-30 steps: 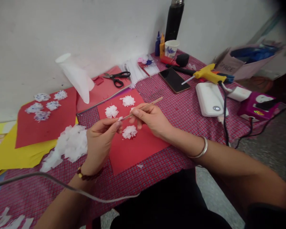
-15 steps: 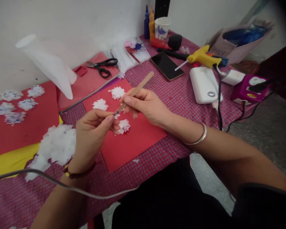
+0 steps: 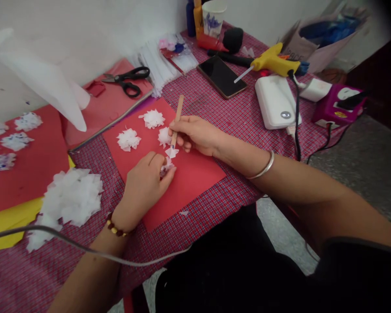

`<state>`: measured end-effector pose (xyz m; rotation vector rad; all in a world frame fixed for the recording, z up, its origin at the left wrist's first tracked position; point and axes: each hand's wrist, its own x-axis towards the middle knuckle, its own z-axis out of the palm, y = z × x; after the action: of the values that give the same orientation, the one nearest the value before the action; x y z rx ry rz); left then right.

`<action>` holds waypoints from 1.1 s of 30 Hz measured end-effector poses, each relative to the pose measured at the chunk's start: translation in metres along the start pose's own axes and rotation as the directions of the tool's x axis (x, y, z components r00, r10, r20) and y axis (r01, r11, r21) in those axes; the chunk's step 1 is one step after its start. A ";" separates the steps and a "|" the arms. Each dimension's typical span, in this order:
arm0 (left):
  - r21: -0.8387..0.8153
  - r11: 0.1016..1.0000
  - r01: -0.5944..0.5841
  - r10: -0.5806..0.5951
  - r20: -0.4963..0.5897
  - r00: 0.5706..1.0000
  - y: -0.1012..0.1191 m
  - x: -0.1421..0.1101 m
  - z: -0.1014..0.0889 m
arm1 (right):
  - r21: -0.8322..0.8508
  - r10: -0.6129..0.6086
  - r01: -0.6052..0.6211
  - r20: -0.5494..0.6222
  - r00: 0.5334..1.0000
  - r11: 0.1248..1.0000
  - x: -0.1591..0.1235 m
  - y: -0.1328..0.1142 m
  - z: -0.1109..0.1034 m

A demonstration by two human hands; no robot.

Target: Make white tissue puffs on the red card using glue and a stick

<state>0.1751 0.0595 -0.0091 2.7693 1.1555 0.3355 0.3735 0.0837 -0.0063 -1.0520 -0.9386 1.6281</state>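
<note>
My right hand [image 3: 195, 134] pinches a flat wooden craft stick [image 3: 179, 108], which tilts a little from upright. At the stick's lower end is a small white paper piece [image 3: 172, 152], with a dark blue mark just above it. Below it, my left hand [image 3: 146, 180] has its fingers curled round a fluffy white flower with purple-blue marks [image 3: 167, 167], partly hidden by the fingers. Both hands are over a red sheet [image 3: 195, 178]. White fluffy flowers [image 3: 128, 139] lie on that sheet, one of them close beside the right fingertips.
A heap of white pieces [image 3: 74, 195] lies left of my left wrist. Black-handled scissors [image 3: 130, 80], a phone [image 3: 221, 76], a yellow glue gun [image 3: 275, 61] and a white power bank [image 3: 275, 104] are farther back. A grey cable [image 3: 84, 248] crosses over my left forearm.
My left hand has moved down and right, from pinching at the stick's tip to holding the marked flower. The stick has swung more upright, with the paper piece at its end. The view has shifted slightly.
</note>
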 end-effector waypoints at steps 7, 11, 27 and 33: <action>-0.361 0.927 0.101 -0.105 0.009 0.994 -0.019 0.005 0.008 | -0.198 -0.115 0.145 0.159 0.981 0.969 -0.002 0.000 -0.003; -0.454 0.875 0.170 -0.167 0.047 0.985 -0.024 0.009 0.007 | -0.368 -0.125 0.210 0.241 0.963 0.906 -0.006 0.001 -0.004; -0.525 0.841 0.131 -0.129 0.040 0.991 -0.023 0.005 0.001 | -0.437 -0.179 0.271 0.241 0.954 0.857 -0.010 -0.007 -0.008; -0.486 0.874 -0.003 -0.030 -0.060 0.998 -0.019 0.002 0.001 | -0.408 -0.069 0.179 0.271 0.960 0.895 -0.007 -0.005 -0.014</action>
<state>0.1636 0.0742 -0.0132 2.3199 0.9406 0.6254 0.3895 0.0796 -0.0054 -1.0601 -1.5584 1.5017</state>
